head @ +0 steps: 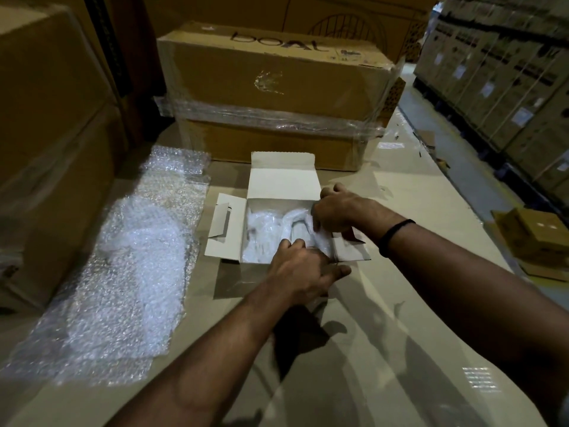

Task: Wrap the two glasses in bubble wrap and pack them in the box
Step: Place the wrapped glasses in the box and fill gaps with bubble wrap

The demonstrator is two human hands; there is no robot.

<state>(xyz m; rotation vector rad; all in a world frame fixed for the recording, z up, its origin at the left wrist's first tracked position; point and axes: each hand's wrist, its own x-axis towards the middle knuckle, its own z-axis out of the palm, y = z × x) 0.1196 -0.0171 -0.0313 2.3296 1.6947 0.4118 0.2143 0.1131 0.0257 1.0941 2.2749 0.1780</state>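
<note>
Our right hand clamps the wrapped glass, left hand's hold just below it unclear; fragile, squishy, so we'd grip mid-body, lightly.

The tabletop is a pale beige surface with some shiny clear film on its far right part. At its back stands a big brown carton on top of a lower carton, bound together by stretch film. Tall cartons stand on the left. On the right, across the floor, are stacked cartons with white labels, and nearer a small brown box.
</note>
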